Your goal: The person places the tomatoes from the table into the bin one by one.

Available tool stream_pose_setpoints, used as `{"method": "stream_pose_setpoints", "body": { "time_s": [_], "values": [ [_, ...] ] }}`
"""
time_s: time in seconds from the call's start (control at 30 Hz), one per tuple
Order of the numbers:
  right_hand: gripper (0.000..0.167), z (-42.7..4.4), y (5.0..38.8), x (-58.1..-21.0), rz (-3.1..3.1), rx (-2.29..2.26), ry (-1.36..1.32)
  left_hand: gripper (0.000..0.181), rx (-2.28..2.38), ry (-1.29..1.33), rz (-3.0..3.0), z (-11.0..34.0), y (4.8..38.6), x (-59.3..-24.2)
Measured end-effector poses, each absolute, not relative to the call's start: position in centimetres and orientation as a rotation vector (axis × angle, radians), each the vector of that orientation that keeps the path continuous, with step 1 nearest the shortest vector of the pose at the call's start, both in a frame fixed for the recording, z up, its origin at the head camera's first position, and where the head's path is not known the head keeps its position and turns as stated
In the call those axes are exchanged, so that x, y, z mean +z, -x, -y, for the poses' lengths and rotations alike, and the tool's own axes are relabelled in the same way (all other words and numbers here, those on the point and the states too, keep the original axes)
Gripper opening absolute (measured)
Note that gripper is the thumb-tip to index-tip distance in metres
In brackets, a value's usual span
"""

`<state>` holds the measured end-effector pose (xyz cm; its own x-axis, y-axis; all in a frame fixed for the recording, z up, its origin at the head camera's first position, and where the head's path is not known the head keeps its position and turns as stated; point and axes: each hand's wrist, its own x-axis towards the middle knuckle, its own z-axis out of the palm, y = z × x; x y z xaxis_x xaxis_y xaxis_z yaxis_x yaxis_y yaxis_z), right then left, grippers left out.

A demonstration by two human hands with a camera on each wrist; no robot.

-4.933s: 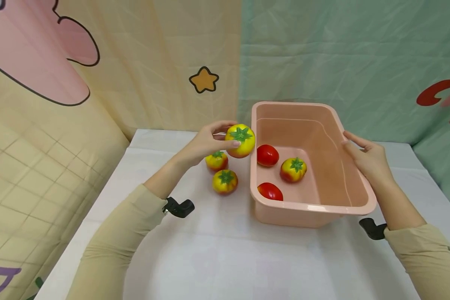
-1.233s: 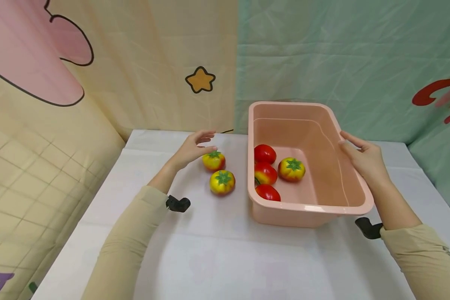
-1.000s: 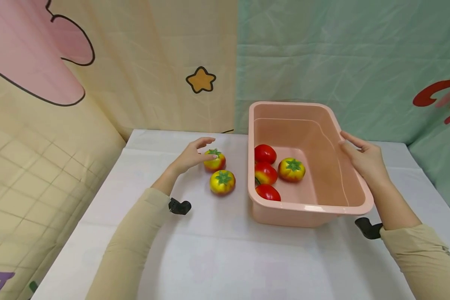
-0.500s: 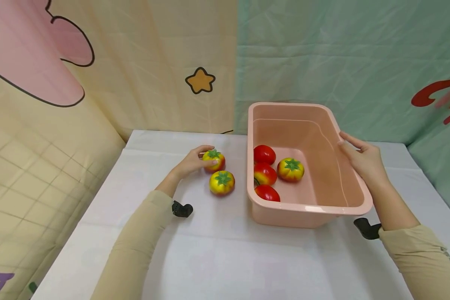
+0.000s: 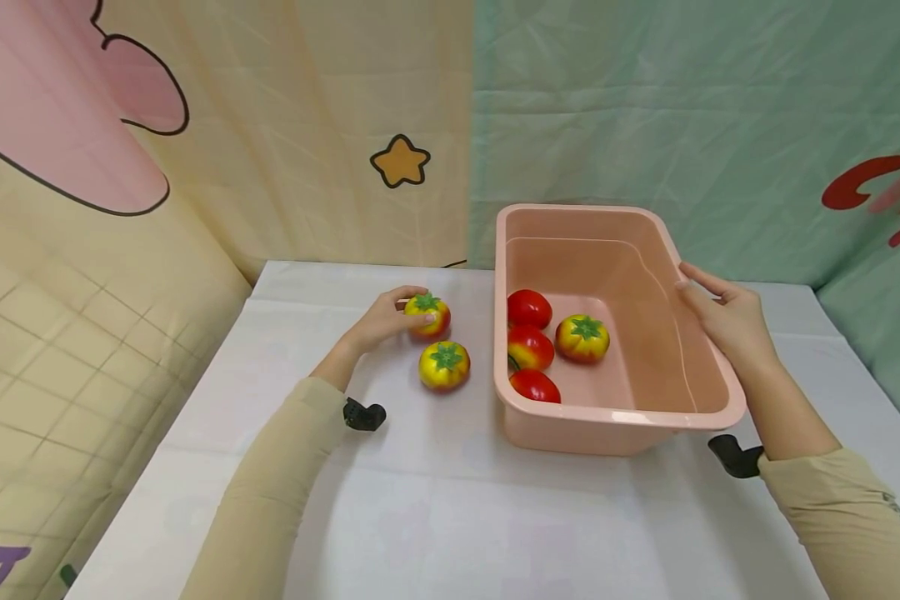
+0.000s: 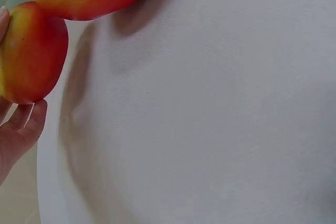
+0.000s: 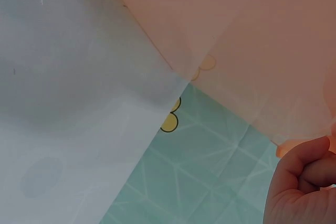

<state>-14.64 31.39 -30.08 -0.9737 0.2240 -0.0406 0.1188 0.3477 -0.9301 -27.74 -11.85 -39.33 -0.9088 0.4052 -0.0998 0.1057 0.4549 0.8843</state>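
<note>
In the head view my left hand (image 5: 386, 321) grips a yellow-and-red toy tomato (image 5: 438, 320), thumb on the near side and fingers behind it. The left wrist view shows this tomato (image 6: 34, 53) between thumb and fingertips, touching or just overlapping a second one. That second tomato (image 5: 444, 367), yellow with a green leaf star, rests on the table just nearer to me. On the right, my right hand (image 5: 735, 325) holds the rim of a pink plastic bin (image 5: 615, 421), its fingers curled in the right wrist view at the bin's edge (image 7: 299, 182).
Inside the bin lie several tomatoes: a red one (image 5: 529, 308) at the back, a red-yellow one (image 5: 531, 347), another red one (image 5: 536, 385) in front, and a yellow one (image 5: 582, 340). A white cloth (image 5: 420, 517) covers the table; a printed curtain (image 5: 307, 125) hangs behind.
The tomato first in my left hand now lies in the bin. My left hand has moved back left and closed round another, which sits slightly higher now. The right hand stays on the rim.
</note>
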Motion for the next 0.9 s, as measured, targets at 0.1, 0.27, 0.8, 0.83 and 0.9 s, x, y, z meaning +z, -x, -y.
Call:
{"method": "stream_pose_setpoints", "body": {
  "time_s": [0.1,0.27,0.8,0.83,0.9],
  "values": [
    [0.06,-31.4,14.6,-30.0,2.498,1.714,0.318,0.058,1.44,-0.459,-2.42,11.8,27.9,-38.8],
    [0.061,-31.3,14.5,-30.0,2.501,1.719,0.323,0.059,1.434,-0.481,-2.438,11.7,28.1,-37.5],
    [0.062,-31.3,14.6,-29.9,2.526,1.686,0.358,0.057,1.422,-0.59,-2.492,10.9,28.6,-32.7],
    [0.062,-31.3,14.6,-29.9,2.525,1.689,0.362,0.057,1.424,-0.597,-2.485,10.8,28.6,-32.5],
    [0.063,-31.2,14.6,-30.0,2.538,1.664,0.367,0.057,1.412,-0.599,-2.479,10.5,28.1,-31.4]
  ]
}}
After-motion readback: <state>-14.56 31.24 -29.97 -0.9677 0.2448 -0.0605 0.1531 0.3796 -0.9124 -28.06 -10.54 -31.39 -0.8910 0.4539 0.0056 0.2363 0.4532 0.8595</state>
